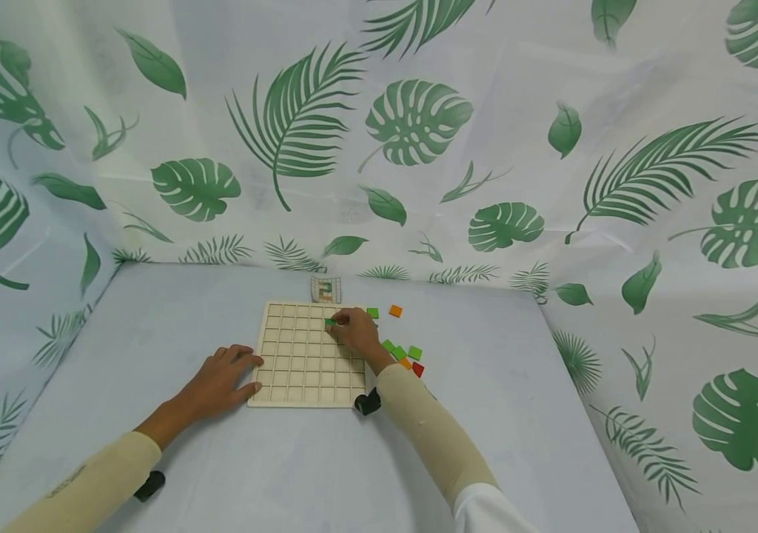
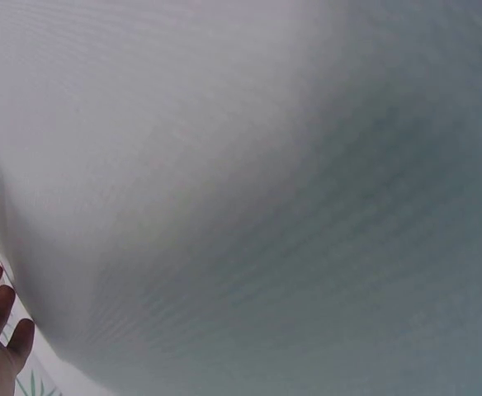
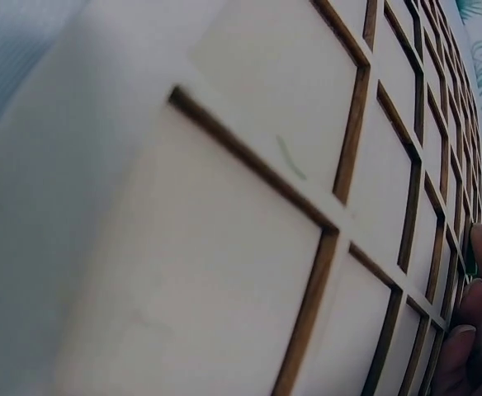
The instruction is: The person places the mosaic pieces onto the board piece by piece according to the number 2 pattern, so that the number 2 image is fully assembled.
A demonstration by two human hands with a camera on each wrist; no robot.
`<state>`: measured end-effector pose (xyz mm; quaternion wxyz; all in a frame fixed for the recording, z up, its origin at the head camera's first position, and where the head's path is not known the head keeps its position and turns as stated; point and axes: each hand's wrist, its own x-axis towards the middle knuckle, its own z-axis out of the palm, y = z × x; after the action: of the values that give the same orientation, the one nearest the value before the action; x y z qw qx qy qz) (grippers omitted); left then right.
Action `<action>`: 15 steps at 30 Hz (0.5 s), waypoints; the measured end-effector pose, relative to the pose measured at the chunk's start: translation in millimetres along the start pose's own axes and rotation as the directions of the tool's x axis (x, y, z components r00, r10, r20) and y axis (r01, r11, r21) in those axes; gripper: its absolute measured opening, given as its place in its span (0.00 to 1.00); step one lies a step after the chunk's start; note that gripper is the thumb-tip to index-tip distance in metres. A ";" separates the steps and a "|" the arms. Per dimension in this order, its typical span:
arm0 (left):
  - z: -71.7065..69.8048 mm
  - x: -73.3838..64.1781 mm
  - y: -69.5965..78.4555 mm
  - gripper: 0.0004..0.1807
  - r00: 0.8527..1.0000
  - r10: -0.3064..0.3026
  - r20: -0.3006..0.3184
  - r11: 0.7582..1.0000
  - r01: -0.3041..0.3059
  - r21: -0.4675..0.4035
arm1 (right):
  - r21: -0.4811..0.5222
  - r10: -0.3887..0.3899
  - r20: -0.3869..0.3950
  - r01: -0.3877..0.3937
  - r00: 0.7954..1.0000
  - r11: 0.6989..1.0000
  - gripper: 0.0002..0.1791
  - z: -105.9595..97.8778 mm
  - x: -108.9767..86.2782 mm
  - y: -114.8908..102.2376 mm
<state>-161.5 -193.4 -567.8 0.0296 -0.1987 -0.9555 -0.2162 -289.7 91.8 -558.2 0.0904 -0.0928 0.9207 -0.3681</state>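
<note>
Right hand [image 1: 355, 333] pinches a green tile [image 1: 329, 322] over the grid board's [image 1: 299, 370] far right cells — left hand [image 1: 222, 377], fingers flat, steadies the near left edge

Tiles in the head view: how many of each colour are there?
Green tiles: 5, one pinched by the right hand
Orange tiles: 2
Red tiles: 1
Total: 8 showing

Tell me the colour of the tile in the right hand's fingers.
Green. The tile, pinched over the wooden grid board, shows best in the head view.
</note>
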 end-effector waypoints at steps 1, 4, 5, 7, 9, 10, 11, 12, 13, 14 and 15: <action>0.0 0.0 0.1 0.23 1.000 0.000 0.000 1.000 0.000 0.000 | 0.002 0.003 -0.004 -0.003 1.000 1.000 0.13 0.1 -0.1 -0.8; -0.7 -0.1 0.4 0.23 1.000 -0.004 0.001 1.000 0.004 -0.004 | -0.014 0.011 -0.013 -0.011 1.000 1.000 0.13 0.7 -0.2 -2.6; -0.9 -0.2 0.6 0.23 1.000 -0.005 0.003 1.000 0.005 -0.005 | -0.017 0.014 -0.014 -0.014 1.000 1.000 0.13 0.7 -0.3 -3.5; -1.2 -0.3 0.9 0.23 1.000 -0.009 0.007 1.000 0.009 -0.007 | -0.021 0.021 -0.018 -0.022 1.000 1.000 0.13 0.8 -0.5 -4.8; -1.4 -0.5 1.2 0.23 1.000 -0.012 0.011 1.000 0.012 -0.007 | -0.021 0.031 -0.018 -0.031 0.999 0.999 0.13 1.2 -0.9 -5.4; -1.5 -0.5 1.3 0.23 1.000 -0.014 0.013 1.000 0.014 -0.004 | -0.019 0.035 -0.017 -0.035 0.999 0.999 0.13 1.2 -1.0 -5.6; -1.6 -0.5 1.4 0.23 1.000 -0.015 0.014 1.000 0.015 -0.004 | -0.014 0.039 -0.015 -0.039 0.999 0.999 0.13 1.2 -1.2 -5.8; -1.7 -0.4 1.5 0.23 1.000 -0.015 0.015 1.000 0.015 -0.003 | -0.014 0.040 -0.014 -0.040 0.999 0.999 0.13 1.5 -1.3 -5.5; -1.9 -0.4 1.6 0.23 1.000 -0.016 0.015 1.000 0.016 -0.002 | -0.013 0.040 -0.012 -0.040 0.999 0.999 0.13 1.6 -1.3 -5.2; -2.1 -0.4 1.8 0.23 1.000 -0.015 0.014 1.000 0.015 -0.003 | -0.009 0.039 -0.010 -0.039 0.999 0.999 0.13 1.5 -1.2 -5.0; -2.4 -0.3 2.0 0.23 1.000 -0.013 0.013 1.000 0.013 -0.002 | -0.007 0.037 -0.010 -0.037 0.999 0.999 0.13 1.4 -1.1 -4.9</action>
<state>-160.6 -192.9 -564.9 0.0218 -0.1940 -0.9566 -0.2163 -287.8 87.7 -555.7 0.0925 -0.0741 0.9240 -0.3635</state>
